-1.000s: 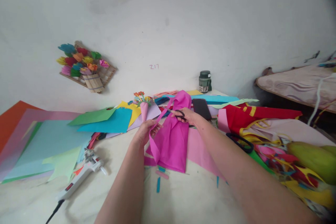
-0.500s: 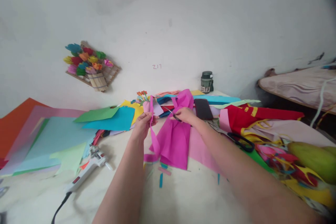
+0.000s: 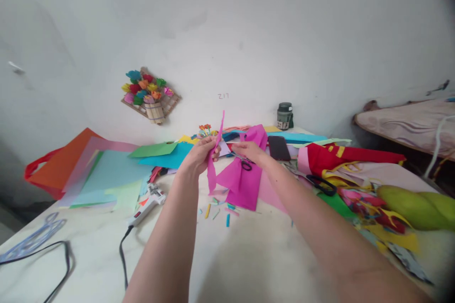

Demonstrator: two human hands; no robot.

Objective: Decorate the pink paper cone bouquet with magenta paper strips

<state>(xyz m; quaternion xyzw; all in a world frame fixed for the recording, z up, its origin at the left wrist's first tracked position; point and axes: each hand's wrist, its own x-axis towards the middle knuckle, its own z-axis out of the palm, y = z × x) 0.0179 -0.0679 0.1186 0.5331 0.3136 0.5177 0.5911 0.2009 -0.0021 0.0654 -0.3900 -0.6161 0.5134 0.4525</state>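
A narrow magenta strip (image 3: 212, 173), of cloth or crepe paper, is pinched in the fingers of my left hand (image 3: 202, 153); one end points up and the rest hangs below. My right hand (image 3: 251, 151) is just to the right, fingers reaching left, with small dark-handled scissors (image 3: 246, 165) under it. One handle ring shows below the palm; how the fingers grip the rest is hidden. Beneath lies a larger folded magenta sheet (image 3: 249, 189) of the same material. Small paper flowers (image 3: 205, 128) stand behind my left hand.
A glue gun (image 3: 147, 208) with a black cord lies left, near stacked coloured sheets (image 3: 110, 175). A phone (image 3: 279, 147), a jar (image 3: 284, 116), larger scissors (image 3: 322, 184), cloth scraps and green fruit (image 3: 408, 206) are on the right. Paper bits (image 3: 228, 220) are scattered in front.
The strip's top has swung up and right in my left hand, and its lower end has risen. The small scissors' blades no longer point out ahead of my right hand. The view has shifted left.
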